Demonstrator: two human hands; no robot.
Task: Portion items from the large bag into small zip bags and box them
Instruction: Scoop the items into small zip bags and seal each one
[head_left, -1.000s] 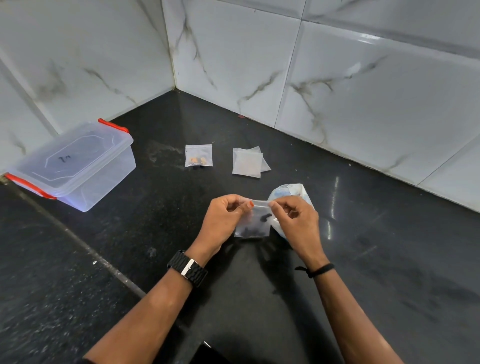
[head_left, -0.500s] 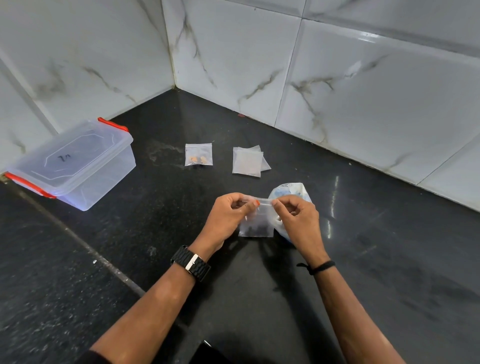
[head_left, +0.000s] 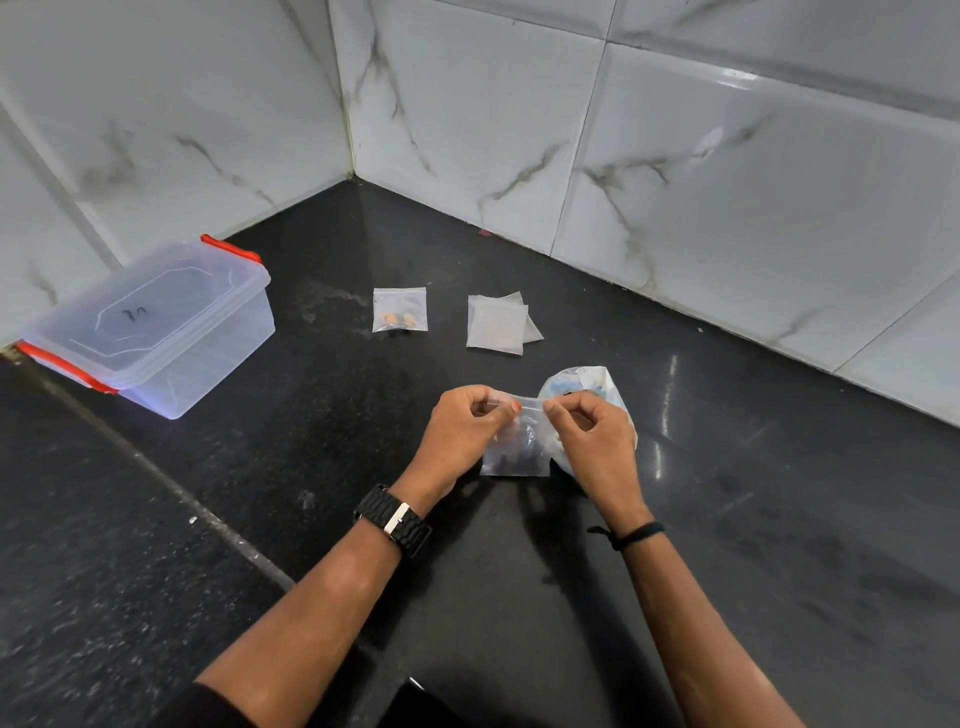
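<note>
A small clear zip bag (head_left: 515, 457) with dark pieces at its bottom hangs above the black counter (head_left: 779, 519). My left hand (head_left: 462, 431) pinches its top strip on the left, and my right hand (head_left: 592, 436) pinches the strip on the right. Behind my right hand lies the large crumpled bag (head_left: 587, 384), partly hidden. Further back, a filled small zip bag (head_left: 399, 309) with orange pieces lies flat, and beside it a short stack of empty zip bags (head_left: 497, 325). A clear plastic box (head_left: 150, 327) with red clips sits closed at the left.
White marble-look tiled walls (head_left: 675, 156) meet in a corner behind the counter. A seam (head_left: 171, 488) runs diagonally across the counter on the left. A dark object (head_left: 415, 701) shows at the bottom edge.
Both hands have stayed on the small bag's top strip. The bag hangs a little lower and straighter, and the pinching fingers have slid slightly along the strip.
</note>
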